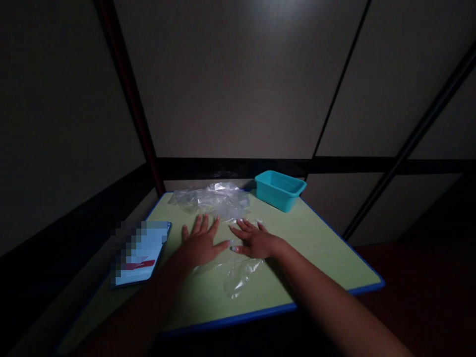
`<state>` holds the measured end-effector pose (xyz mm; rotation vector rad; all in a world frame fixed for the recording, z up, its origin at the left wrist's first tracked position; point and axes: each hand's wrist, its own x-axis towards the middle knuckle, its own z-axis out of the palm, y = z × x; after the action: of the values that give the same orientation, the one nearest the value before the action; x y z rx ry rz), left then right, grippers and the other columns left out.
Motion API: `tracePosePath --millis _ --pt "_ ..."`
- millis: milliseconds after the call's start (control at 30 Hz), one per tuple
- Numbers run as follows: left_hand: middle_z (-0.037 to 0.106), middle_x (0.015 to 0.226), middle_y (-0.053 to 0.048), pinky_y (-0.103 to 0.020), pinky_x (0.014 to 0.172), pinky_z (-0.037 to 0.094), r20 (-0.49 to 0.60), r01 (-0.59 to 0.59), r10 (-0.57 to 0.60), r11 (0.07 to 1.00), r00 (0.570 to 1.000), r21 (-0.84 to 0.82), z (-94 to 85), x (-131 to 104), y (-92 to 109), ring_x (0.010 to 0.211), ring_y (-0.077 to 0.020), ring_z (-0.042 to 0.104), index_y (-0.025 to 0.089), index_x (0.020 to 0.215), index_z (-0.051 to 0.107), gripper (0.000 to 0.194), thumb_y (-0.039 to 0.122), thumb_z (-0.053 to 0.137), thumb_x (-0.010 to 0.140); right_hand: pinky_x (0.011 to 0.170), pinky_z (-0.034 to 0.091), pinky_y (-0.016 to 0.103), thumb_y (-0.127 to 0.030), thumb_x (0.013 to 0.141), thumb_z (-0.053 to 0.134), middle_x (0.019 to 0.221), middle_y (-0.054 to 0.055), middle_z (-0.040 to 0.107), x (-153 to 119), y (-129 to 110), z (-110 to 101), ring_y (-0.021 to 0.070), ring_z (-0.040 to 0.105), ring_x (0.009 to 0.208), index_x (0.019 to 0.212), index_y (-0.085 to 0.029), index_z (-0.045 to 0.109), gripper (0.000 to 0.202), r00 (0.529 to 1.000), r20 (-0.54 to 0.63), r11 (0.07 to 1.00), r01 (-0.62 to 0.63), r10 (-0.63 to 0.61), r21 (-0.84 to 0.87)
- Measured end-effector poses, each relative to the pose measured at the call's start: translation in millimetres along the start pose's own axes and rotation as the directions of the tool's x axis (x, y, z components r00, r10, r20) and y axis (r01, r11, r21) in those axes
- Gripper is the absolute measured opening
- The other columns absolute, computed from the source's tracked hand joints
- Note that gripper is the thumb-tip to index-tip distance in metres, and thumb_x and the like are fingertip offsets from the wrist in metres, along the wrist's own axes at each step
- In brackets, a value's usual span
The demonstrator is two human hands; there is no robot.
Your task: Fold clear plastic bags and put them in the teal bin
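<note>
My left hand (201,244) lies palm down with its fingers spread, at the middle of the light green table (316,258). Beside it, my right hand (255,240) is also palm down, fingers apart, over a thin clear plastic bag (241,277). The two thumbs nearly meet. Part of the bag shows below the hands, and the rest is hidden under them. Beyond my fingertips sits a crumpled heap of clear plastic (219,197).
A turquoise basin (278,191) stands at the table's back right. On the left edge lies a tablet (143,255) with a lit, partly blurred screen. Behind the table rises a panelled wall (230,89). Blue edging rims the tabletop.
</note>
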<state>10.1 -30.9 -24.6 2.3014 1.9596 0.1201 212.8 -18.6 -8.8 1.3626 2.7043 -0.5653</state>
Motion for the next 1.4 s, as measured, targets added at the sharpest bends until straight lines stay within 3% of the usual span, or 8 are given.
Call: tracePosePath --millis 133,300,567,667,800,900,1067,1400 --pt "0.002 0.151 -0.013 -0.065 0.1 0.009 -0.151 -0.108 0.1 0.993 0.984 -0.048 -4.1 1.1 3.9 0.137 -0.0317 -0.003 0.024 0.144 0.011 0.077 0.064 0.034 0.082 0.103 -0.004 0.06 -0.07 0.077 0.036 0.151 0.009 -0.002 -1.7 -5.0 0.1 0.0273 -0.004 0.138 0.144 -0.031 0.01 0.082 0.999 0.002 0.999 0.044 -0.044 0.021" --pt "0.006 0.151 -0.011 -0.061 0.103 0.007 -0.097 -0.359 0.352 0.931 0.931 -0.061 -0.6 -1.7 8.4 0.138 -0.0277 0.001 0.026 0.144 0.008 0.075 0.059 0.038 0.083 0.103 -0.006 0.058 -0.066 0.075 0.047 0.151 0.008 -0.005 -4.6 -9.3 -2.4 0.0269 -0.004 0.138 0.144 -0.033 0.008 0.086 0.996 0.024 0.995 0.087 -0.088 0.051" --pt "0.005 0.15 -0.011 -0.059 0.105 0.007 -0.127 -0.309 0.309 0.951 0.943 0.018 -1.1 -0.3 1.4 0.138 -0.0273 0.005 0.022 0.144 0.013 0.073 0.06 0.033 0.085 0.105 0.002 0.057 -0.065 0.081 0.035 0.151 0.01 -0.003 -1.6 -0.2 -0.8 0.0243 -0.001 0.138 0.144 -0.03 0.003 0.079 0.99 -0.139 0.999 0.019 -0.013 0.037" --pt "0.008 0.15 -0.011 -0.054 0.107 0.008 -0.111 -0.409 0.407 0.912 0.907 -0.001 -0.1 1.9 2.7 0.138 -0.0256 0.01 0.02 0.145 0.009 0.074 0.059 0.03 0.086 0.105 0.003 0.057 -0.061 0.084 0.035 0.151 0.01 -0.006 2.7 -0.7 2.4 0.0238 -0.002 0.138 0.145 -0.029 0.0 0.077 0.99 -0.14 1.0 -0.017 0.019 0.016" --pt "0.006 0.15 -0.012 -0.048 0.109 0.008 -0.187 -0.496 0.488 0.868 0.853 0.002 -2.3 3.1 12.0 0.138 -0.0224 0.012 0.017 0.145 -0.002 0.075 0.057 0.028 0.088 0.104 -0.001 0.058 -0.061 0.086 0.028 0.15 0.01 -0.011 6.6 -2.5 4.5 0.0243 -0.007 0.138 0.145 -0.025 -0.003 0.076 0.987 -0.141 0.996 -0.08 0.075 -0.03" --pt "0.008 0.15 -0.013 -0.047 0.109 0.007 -0.145 -0.521 0.516 0.854 0.844 0.001 -2.0 3.6 15.2 0.138 -0.0222 0.012 0.017 0.145 0.001 0.077 0.058 0.03 0.087 0.104 -0.002 0.057 -0.062 0.085 0.026 0.15 0.009 -0.012 8.0 -1.8 5.3 0.0241 -0.008 0.138 0.145 -0.022 -0.003 0.077 0.978 -0.173 0.991 -0.124 0.114 -0.052" --pt "0.02 0.148 -0.01 -0.054 0.106 0.013 0.022 -0.393 0.394 0.919 0.919 -0.035 7.8 9.7 3.1 0.137 -0.0252 0.016 0.024 0.143 0.02 0.069 0.06 0.031 0.085 0.105 0.0 0.056 -0.064 0.085 0.02 0.151 0.008 -0.004 8.4 -0.4 4.2 0.0223 -0.005 0.138 0.146 -0.021 0.002 0.077 0.985 -0.086 0.988 -0.152 0.148 -0.035" --pt "0.018 0.148 -0.014 -0.061 0.103 0.011 0.006 -0.069 0.069 0.997 0.998 0.018 2.3 11.5 -15.8 0.137 -0.0307 0.012 0.017 0.142 0.025 0.073 0.062 0.029 0.084 0.103 0.001 0.06 -0.069 0.082 0.019 0.151 0.003 -0.008 2.6 11.6 -5.0 0.0244 -0.008 0.138 0.145 -0.027 0.001 0.078 0.98 -0.012 0.98 -0.2 0.2 -0.007"
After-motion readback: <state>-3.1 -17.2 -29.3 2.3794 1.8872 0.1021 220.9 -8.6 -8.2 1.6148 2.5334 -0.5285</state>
